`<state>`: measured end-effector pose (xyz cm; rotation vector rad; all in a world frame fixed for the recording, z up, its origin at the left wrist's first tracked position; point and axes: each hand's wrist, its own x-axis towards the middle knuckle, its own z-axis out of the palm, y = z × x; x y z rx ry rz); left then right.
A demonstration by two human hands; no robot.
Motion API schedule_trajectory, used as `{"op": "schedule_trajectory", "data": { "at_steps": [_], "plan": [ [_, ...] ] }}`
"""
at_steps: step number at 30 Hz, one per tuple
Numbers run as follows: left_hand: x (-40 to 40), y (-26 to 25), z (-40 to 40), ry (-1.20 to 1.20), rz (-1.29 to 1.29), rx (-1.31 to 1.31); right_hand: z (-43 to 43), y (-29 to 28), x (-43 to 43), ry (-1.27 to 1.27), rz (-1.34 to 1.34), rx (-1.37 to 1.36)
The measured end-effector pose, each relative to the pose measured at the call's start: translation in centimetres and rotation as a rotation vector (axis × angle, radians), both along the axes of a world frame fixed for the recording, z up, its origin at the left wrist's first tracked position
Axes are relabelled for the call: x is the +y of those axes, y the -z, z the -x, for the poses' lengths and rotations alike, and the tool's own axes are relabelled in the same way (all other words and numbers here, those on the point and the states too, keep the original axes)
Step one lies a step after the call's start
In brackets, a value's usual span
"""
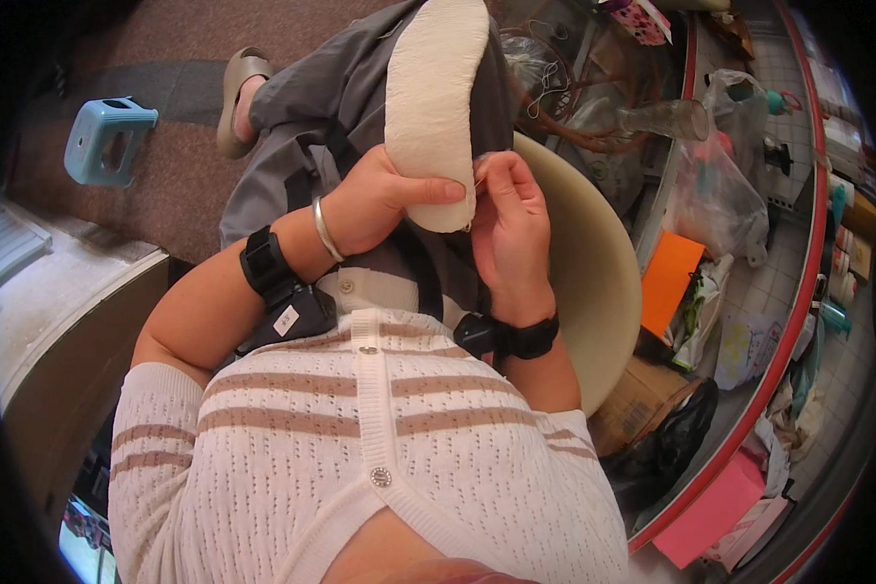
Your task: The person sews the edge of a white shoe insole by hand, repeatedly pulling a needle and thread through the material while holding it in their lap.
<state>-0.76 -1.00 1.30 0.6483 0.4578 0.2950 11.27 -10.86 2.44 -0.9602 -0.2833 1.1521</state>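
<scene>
A cream padded shoe sole, perhaps of layered cloth, [432, 95] lies lengthwise over my lap, its near rounded end towards my body. My left hand [379, 193] grips that end, with the thumb flat on top and the fingers underneath. At the sole's right edge is my right hand [509, 197], its thumb and index finger pinched together on something thin, perhaps a needle or thread, too small to tell. The other fingers of that hand are curled.
A cream round chair or tub rim [606, 270] curves at my right. Beyond it are a glass jar [668, 120], a plastic bag [723, 190], an orange box [671, 281] and a cardboard box [639, 401]. A blue plastic stool [98, 142] stands on the floor at the left.
</scene>
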Motion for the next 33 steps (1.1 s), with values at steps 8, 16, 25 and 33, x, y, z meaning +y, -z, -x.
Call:
{"op": "schedule_trajectory", "data": {
  "at_steps": [8,16,25,33],
  "plan": [
    [-0.1,-0.9,0.0,0.062,-0.019,-0.020,-4.4,1.0,0.1,0.238,-0.099,0.202],
    [0.1,-0.8,-0.1,-0.015,0.197,0.016,-6.8,0.0,-3.6,0.172,-0.230,0.262],
    [0.2,-0.5,0.2,0.047,0.167,0.008,-11.5,1.8,-8.0,0.548,-0.106,-0.046],
    [0.2,-0.4,-0.1,0.043,0.118,0.032,-8.2,0.2,-4.9,0.538,0.063,-0.289]
  ]
}}
